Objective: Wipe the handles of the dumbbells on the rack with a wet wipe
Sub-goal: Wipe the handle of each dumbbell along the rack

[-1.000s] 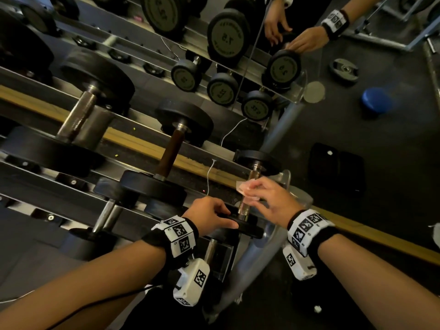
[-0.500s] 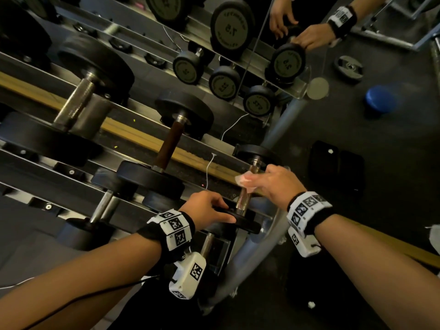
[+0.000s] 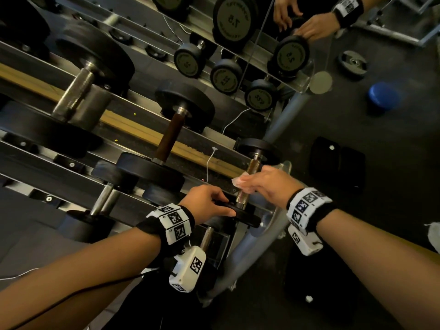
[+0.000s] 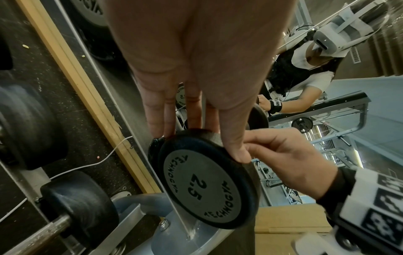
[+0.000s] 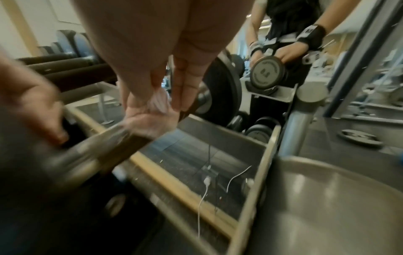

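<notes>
A small 2.5 dumbbell lies at the right end of the rack point(image 3: 281, 225). My left hand point(image 3: 221, 206) grips its near plate point(image 3: 247, 219), thumb on the rim and fingers over the top; the left wrist view shows that hand point(image 4: 200, 141) on the plate face point(image 4: 207, 186). My right hand point(image 3: 250, 182) is wrapped round the metal handle point(image 3: 242, 198) with a white wet wipe point(image 3: 237, 181) under the fingers. In the blurred right wrist view the right hand point(image 5: 152, 107) pinches the wipe point(image 5: 158, 101) against the handle point(image 5: 102, 148).
Bigger dumbbells point(image 3: 166, 139) fill the rack to the left. A mirror point(image 3: 262, 32) behind repeats the rack and my hands. A wooden strip point(image 3: 142, 132) and a white cable point(image 3: 209, 163) run under the rack. A blue disc point(image 3: 383, 96), a weight plate point(image 3: 352, 64) and black pads point(image 3: 338, 160) lie on the floor.
My right hand slid the wipe up the handle towards the far plate, then back down a little. My left hand stayed on the near plate.
</notes>
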Available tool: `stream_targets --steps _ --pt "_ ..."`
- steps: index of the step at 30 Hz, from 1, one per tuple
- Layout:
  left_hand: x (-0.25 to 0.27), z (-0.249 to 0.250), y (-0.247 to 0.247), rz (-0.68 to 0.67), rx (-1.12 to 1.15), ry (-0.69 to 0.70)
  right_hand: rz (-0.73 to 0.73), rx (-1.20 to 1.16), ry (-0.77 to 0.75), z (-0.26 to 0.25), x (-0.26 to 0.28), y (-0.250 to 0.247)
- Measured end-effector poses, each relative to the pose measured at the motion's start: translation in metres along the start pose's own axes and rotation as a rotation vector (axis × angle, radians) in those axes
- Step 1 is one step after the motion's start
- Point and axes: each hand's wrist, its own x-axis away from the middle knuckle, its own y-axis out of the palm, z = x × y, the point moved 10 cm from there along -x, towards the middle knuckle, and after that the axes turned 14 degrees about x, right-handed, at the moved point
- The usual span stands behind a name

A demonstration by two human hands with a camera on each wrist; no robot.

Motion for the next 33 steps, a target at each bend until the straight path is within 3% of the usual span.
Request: stream_targets --steps 3,6,10,17,23,26,29,31,33 --pt "0.000 -0.003 -0.002 0.028 -0.009 0.005 -0.008 0.099 0.058 0.012 -0.011 -0.015" --pt "0.001 -0.005 -0.001 0.021 0.010 0.001 -0.029 0.160 0.006 -0.003 -0.008 -0.008" --pt "0.002 -0.002 0.000 0.014 0.008 0.002 -0.039 0.084 0.018 -0.010 -0.001 0.003" --pt "0.005 -0.001 0.001 0.010 0.004 -0.004 -0.137 0.211 -0.231 -0.042 0.003 0.002" --pt "0.005 -0.002 -0.001 0.031 0.024 0.014 -0.010 0.067 0.028 -0.011 -0.012 -0.024" --pt "0.005 -0.002 -0.001 0.030 0.005 0.018 -0.015 -0.040 -0.081 -0.048 0.011 -0.003" --pt "0.006 0.000 -0.004 0.045 -0.018 0.026 -0.087 0.011 -0.208 -0.064 0.021 0.009" --pt "0.006 0.000 -0.005 0.054 -0.020 0.019 -0.138 -0.009 -0.170 -0.051 0.011 0.010" --pt "0.005 -0.003 -0.006 0.052 -0.010 0.003 -0.105 -0.214 0.012 -0.021 0.002 0.000"
